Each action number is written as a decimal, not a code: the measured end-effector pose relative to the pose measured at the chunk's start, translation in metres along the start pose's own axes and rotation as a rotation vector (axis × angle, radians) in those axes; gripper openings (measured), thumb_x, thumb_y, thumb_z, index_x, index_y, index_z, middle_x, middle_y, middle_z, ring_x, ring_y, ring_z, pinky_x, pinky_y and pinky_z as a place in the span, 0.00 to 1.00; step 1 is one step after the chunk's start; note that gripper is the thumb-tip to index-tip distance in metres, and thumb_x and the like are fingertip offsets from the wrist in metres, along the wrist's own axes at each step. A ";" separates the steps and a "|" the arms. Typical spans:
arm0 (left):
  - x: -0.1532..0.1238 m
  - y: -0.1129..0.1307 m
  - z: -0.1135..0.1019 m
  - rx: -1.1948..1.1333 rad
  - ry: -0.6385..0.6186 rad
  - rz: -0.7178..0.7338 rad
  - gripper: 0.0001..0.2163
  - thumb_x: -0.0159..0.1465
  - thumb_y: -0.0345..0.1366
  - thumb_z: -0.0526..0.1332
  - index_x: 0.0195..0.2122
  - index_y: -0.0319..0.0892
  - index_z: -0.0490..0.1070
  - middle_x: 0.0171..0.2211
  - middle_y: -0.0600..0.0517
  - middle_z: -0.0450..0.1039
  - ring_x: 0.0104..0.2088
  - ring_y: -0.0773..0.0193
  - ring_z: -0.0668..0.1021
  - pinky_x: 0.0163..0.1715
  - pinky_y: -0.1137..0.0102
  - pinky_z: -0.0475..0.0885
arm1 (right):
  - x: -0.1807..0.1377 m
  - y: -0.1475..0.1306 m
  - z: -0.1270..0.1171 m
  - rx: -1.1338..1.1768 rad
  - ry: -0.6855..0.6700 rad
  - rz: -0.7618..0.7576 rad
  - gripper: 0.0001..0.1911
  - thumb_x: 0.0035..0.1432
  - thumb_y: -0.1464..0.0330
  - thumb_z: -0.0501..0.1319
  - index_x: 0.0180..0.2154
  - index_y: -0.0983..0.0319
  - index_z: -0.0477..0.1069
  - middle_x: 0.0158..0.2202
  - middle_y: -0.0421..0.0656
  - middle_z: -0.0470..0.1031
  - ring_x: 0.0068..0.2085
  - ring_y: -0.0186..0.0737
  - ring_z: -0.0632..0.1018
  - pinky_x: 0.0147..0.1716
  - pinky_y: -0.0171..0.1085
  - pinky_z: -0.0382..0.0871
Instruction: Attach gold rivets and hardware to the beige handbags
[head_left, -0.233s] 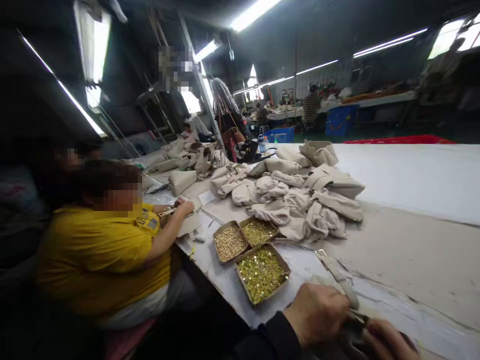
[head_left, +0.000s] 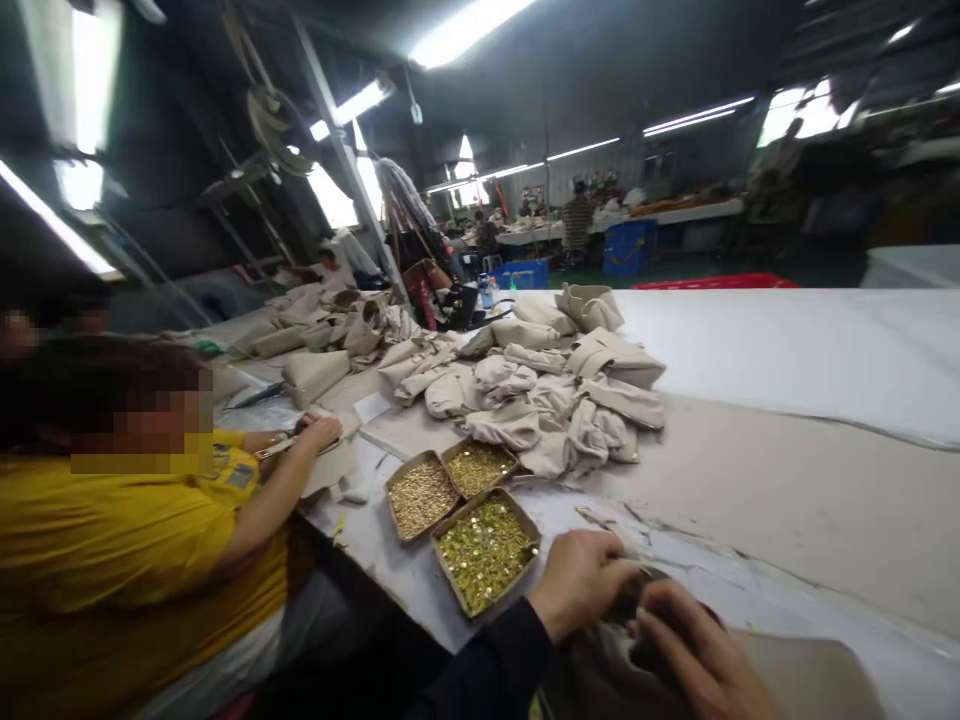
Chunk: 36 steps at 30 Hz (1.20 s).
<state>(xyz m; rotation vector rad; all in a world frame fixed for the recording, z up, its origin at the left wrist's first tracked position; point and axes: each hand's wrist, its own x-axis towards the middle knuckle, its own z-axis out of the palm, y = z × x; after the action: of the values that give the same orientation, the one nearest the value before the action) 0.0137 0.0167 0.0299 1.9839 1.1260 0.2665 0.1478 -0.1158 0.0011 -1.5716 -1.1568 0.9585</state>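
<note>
My left hand (head_left: 581,580) is closed on part of a beige bag (head_left: 810,668) at the lower right of the head view. Its thumb and fingers press together near a strap end, and a dark sleeve covers the wrist. Close by on the right, my right hand (head_left: 694,640) has its fingers curled, with thumb and fingertips pinched on the same bag. Between the hands the material is dark and folded, so the exact spot they grip is partly hidden. Left of my left hand stands a square tray (head_left: 448,595) of small yellow-gold metal pieces.
Two more trays hold small parts: a tray of copper-gold pieces (head_left: 422,494) and a tray of yellowish pieces (head_left: 480,466). Behind them lies a heap of beige bags (head_left: 547,385). A co-worker in a yellow shirt (head_left: 127,560) sits left, hands on beige material.
The view has swung to the right, so the trays and co-worker appear farther left. My hands have turned the bag; more of its flat panel shows beside my right hand.
</note>
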 end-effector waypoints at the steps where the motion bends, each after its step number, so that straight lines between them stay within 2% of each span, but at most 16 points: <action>1: 0.004 -0.001 -0.008 -0.047 -0.025 -0.019 0.11 0.60 0.40 0.67 0.23 0.43 0.73 0.20 0.58 0.68 0.27 0.66 0.69 0.28 0.69 0.55 | 0.001 -0.001 0.008 0.026 0.011 0.023 0.17 0.63 0.49 0.61 0.36 0.55 0.74 0.31 0.39 0.78 0.34 0.42 0.79 0.36 0.34 0.74; 4: 0.019 -0.010 -0.027 -0.122 -0.074 -0.050 0.12 0.58 0.41 0.65 0.21 0.42 0.70 0.20 0.58 0.63 0.28 0.65 0.67 0.29 0.69 0.55 | 0.012 0.003 0.022 0.103 0.054 0.053 0.19 0.63 0.49 0.61 0.35 0.57 0.72 0.29 0.39 0.73 0.33 0.41 0.75 0.34 0.36 0.71; 6: 0.025 -0.015 -0.032 -0.168 -0.096 -0.050 0.12 0.56 0.42 0.65 0.21 0.42 0.70 0.21 0.57 0.64 0.29 0.64 0.67 0.30 0.69 0.56 | 0.023 0.005 0.016 0.180 0.104 0.060 0.20 0.62 0.48 0.61 0.33 0.58 0.70 0.29 0.38 0.70 0.32 0.40 0.72 0.34 0.36 0.68; 10: 0.029 -0.012 -0.027 -0.289 -0.056 -0.053 0.12 0.54 0.43 0.65 0.21 0.41 0.69 0.22 0.55 0.66 0.29 0.64 0.67 0.30 0.69 0.56 | 0.048 -0.002 -0.010 0.355 0.095 0.086 0.20 0.57 0.50 0.66 0.32 0.58 0.68 0.27 0.35 0.65 0.29 0.36 0.67 0.30 0.35 0.63; 13: 0.031 -0.011 -0.018 -0.473 -0.063 -0.173 0.14 0.48 0.45 0.70 0.21 0.40 0.71 0.21 0.55 0.66 0.26 0.66 0.65 0.28 0.69 0.55 | 0.055 -0.006 -0.014 0.400 0.030 0.112 0.16 0.57 0.53 0.66 0.32 0.58 0.67 0.25 0.34 0.63 0.27 0.35 0.64 0.27 0.35 0.59; 16: 0.031 -0.018 -0.010 -0.579 -0.100 -0.300 0.22 0.42 0.54 0.73 0.22 0.39 0.72 0.19 0.55 0.66 0.23 0.67 0.64 0.26 0.70 0.56 | 0.050 0.000 -0.002 0.379 0.033 0.093 0.12 0.59 0.58 0.65 0.31 0.59 0.68 0.26 0.35 0.65 0.28 0.36 0.65 0.28 0.35 0.60; 19: 0.029 -0.022 -0.006 -0.604 -0.125 -0.353 0.27 0.38 0.59 0.73 0.24 0.39 0.71 0.19 0.55 0.66 0.22 0.68 0.65 0.25 0.70 0.57 | 0.041 0.010 0.010 0.381 0.067 0.063 0.09 0.59 0.61 0.65 0.31 0.59 0.71 0.27 0.36 0.68 0.31 0.37 0.68 0.32 0.36 0.62; 27: 0.031 -0.004 -0.001 -0.588 -0.122 -0.346 0.26 0.37 0.58 0.73 0.23 0.40 0.69 0.20 0.56 0.65 0.23 0.69 0.63 0.25 0.71 0.56 | 0.032 0.025 0.001 0.340 0.118 -0.026 0.03 0.58 0.66 0.67 0.32 0.58 0.79 0.32 0.39 0.75 0.36 0.42 0.75 0.39 0.39 0.68; 36: 0.028 0.006 0.010 -0.517 -0.111 -0.267 0.21 0.41 0.54 0.69 0.22 0.40 0.69 0.21 0.55 0.64 0.25 0.68 0.63 0.27 0.70 0.56 | 0.027 0.025 -0.005 0.281 0.172 -0.069 0.05 0.60 0.65 0.68 0.31 0.56 0.82 0.32 0.41 0.76 0.38 0.43 0.77 0.42 0.39 0.70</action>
<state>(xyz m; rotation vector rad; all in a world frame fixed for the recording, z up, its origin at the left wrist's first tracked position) 0.0386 0.0317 0.0225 1.3642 1.1031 0.2706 0.1651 -0.0938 -0.0237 -1.3507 -0.9087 0.8799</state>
